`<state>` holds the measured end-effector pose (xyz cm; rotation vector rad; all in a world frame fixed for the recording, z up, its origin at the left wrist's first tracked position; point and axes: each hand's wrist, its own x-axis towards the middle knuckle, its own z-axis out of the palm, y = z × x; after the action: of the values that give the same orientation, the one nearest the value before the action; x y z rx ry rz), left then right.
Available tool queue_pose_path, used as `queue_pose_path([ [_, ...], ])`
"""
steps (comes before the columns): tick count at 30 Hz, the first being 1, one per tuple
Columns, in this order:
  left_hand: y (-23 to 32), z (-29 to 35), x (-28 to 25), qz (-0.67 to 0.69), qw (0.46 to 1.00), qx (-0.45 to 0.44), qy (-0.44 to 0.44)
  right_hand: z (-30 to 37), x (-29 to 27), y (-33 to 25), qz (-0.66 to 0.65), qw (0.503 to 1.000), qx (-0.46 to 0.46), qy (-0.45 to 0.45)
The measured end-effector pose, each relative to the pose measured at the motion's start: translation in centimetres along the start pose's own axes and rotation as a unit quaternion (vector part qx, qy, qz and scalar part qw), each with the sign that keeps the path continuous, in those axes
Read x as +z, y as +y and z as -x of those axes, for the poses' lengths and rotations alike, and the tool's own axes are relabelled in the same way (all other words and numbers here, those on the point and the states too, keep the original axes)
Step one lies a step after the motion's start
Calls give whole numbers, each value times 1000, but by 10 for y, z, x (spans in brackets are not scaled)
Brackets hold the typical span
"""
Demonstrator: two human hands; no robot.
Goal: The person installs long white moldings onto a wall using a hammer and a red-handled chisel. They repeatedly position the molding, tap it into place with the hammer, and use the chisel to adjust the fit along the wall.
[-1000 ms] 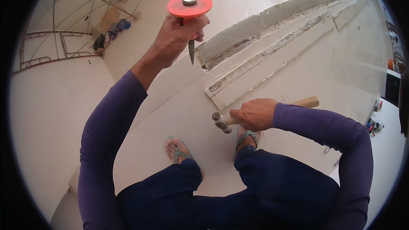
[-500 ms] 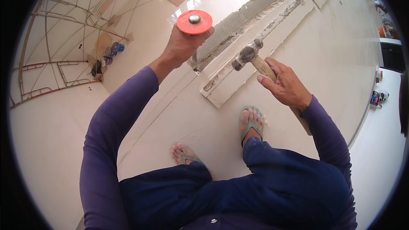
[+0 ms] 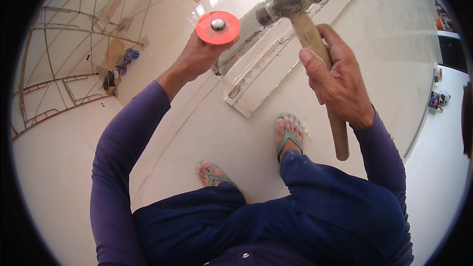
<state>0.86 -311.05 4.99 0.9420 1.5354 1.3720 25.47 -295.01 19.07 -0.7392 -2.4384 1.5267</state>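
Observation:
My left hand (image 3: 199, 56) is closed below a round red hand guard (image 3: 229, 34), which hides most of its fingers. From the guard's middle sticks the shiny struck end of a chisel (image 3: 218, 24); its blade is hidden below. My right hand (image 3: 337, 76) grips the wooden handle of a ball-peen hammer (image 3: 308, 32), thumb along the handle. The dusty hammer head is raised to the right of the chisel, apart from it. Beyond the chisel runs a rough, broken strip of concrete (image 3: 246, 47), bordered by a ridged tile piece (image 3: 263, 81).
My feet in green flip-flops (image 3: 287, 140) stand on the pale, dusty floor (image 3: 246, 152). At the left lie metal scaffold frames (image 3: 81, 88) and blue tape rolls (image 3: 129, 54). A small blue tool (image 3: 434, 100) lies on a white surface at the right.
My right hand has lifted the hammer, swinging its head up and closer to me. My left hand with the chisel sits slightly further left and lower in view.

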Motion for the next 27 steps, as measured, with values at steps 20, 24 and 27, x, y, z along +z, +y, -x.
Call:
queue_pose_path([
  [20, -1, 4, 18, -37, 999, 4, 7, -32, 29, -17, 90, 975, -183, 86],
  [24, -3, 4, 19, 4, 999, 26, 19, -50, 17, 3, 217, 952, -209, -51],
  [27, -1, 5, 15, -25, 1000, -6, 18, -49, 11, -29, 118, 985, -117, 37],
])
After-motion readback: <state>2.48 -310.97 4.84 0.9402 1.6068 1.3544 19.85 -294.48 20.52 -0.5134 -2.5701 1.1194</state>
